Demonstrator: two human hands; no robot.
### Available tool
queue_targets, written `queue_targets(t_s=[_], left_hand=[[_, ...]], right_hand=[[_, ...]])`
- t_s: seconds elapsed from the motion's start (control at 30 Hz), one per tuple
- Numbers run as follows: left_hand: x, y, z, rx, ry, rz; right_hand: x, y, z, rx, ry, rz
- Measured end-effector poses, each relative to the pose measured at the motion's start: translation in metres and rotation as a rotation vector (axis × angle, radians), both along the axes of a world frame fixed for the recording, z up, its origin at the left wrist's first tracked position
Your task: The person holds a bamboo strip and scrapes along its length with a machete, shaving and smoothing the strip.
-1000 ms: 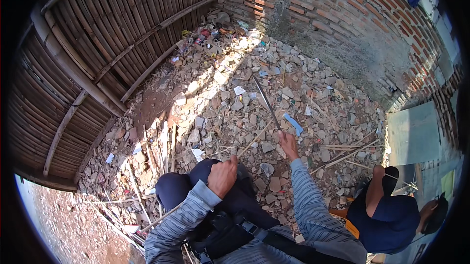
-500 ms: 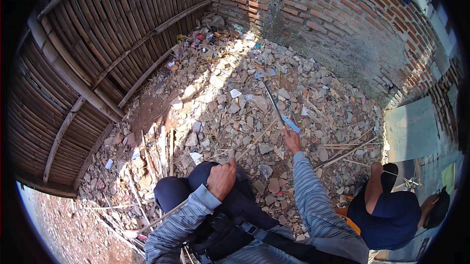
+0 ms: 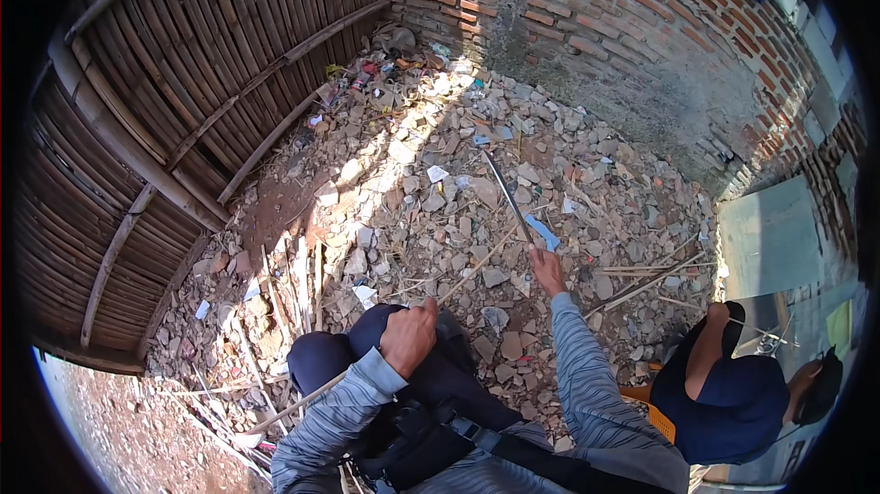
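Orange-yellow plastic makes up the crate point(image 3: 660, 422) at the near right of the rubble floor point(image 3: 596, 169), its side pierced like lattice. Much of it is hidden behind the person's right sleeve point(image 3: 591, 379) and a co-worker point(image 3: 738, 407) in dark clothing and a dark cap, so whatever it may contain cannot be seen.

Over the near edge of the rubble, the left hand point(image 3: 409, 336) is clenched round a bamboo stick point(image 3: 477, 268), just above the person's dark-clad knees point(image 3: 321, 361). Pale tan, slim and smooth-looking, the stick slants from the near left, past the left forearm, to a thin end beyond the fist toward the middle of the floor; the stretch under the fingers is hidden. The right hand point(image 3: 547, 271) grasps a long knife point(image 3: 507, 193), its handle covered by the fist. The blade is narrow, straight and dark, with a bright gleam along part of it, and points away from the person toward the brick wall point(image 3: 632, 45) at the far edge. Whether its tip touches the stones cannot be told.

Just right of the blade, as seen, lies a light-blue strip point(image 3: 544, 234). More sticks point(image 3: 302, 283) lie toward the left edge, below the slatted wall point(image 3: 238, 45), and coloured litter point(image 3: 371, 68) fills the far corner where the two walls meet.
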State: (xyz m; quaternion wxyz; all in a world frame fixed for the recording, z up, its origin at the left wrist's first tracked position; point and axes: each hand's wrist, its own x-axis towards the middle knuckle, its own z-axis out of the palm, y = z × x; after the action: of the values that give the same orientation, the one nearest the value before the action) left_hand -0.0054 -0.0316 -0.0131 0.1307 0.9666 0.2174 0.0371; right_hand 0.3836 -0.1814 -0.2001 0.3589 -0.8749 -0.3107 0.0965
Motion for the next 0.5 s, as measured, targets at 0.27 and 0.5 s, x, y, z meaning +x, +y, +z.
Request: queue_targets(t_s=[0.27, 0.5], left_hand=[[0.008, 0.001, -0.001, -0.030, -0.054, 0.043], [0.012, 0.022, -0.009, -0.347, -0.274, 0.126]], right_hand=[[-0.006, -0.037, -0.027, 0.012, 0.044, -0.317], [-0.095, -0.055, -0.033, 0.226, 0.792, -0.411]])
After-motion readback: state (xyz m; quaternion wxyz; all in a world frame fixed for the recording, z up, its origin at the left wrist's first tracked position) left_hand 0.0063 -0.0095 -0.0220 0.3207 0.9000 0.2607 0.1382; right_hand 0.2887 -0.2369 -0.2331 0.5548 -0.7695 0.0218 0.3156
